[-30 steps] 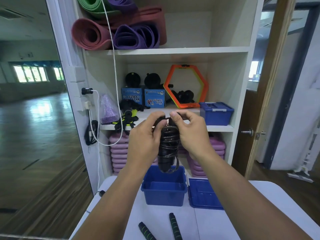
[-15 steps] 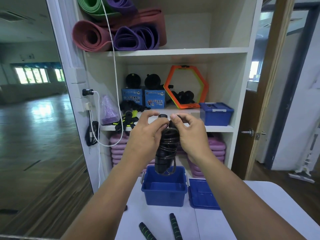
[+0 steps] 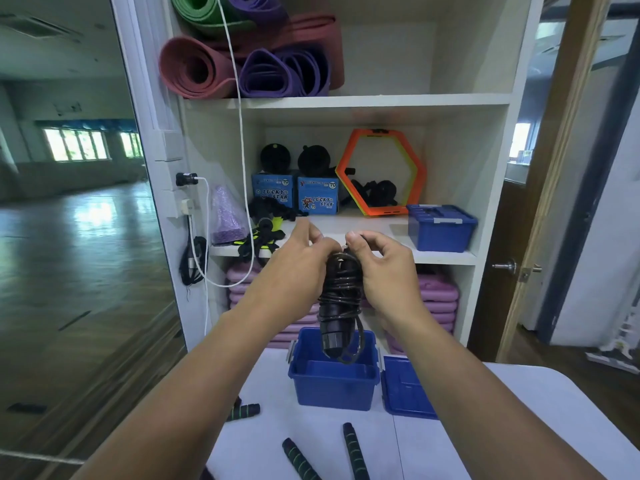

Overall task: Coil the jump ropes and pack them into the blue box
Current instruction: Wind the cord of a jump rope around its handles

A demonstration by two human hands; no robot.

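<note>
I hold a black jump rope [image 3: 337, 306] upright in the air, its cord wound around the two handles. My left hand [image 3: 298, 268] grips the bundle from the left, and my right hand [image 3: 384, 268] pinches the cord at the top. The lower handle end hangs just above the open blue box [image 3: 332, 386] on the white table [image 3: 519, 410]. The box looks empty inside. Its blue lid [image 3: 405, 389] lies flat on the table right beside it. Black handles with green stripes [image 3: 353, 452] from other ropes lie on the table near me.
A white shelf unit [image 3: 346, 102] stands behind the table with rolled mats, small cartons, an orange hexagon ring and a second closed blue box [image 3: 440, 230]. A mirror wall is at left and an open doorway at right. White cables hang along the shelf's left side.
My fingers have shifted at the top of the bundle, working the cord around it. The coiled rope stays above the box at about the same height.
</note>
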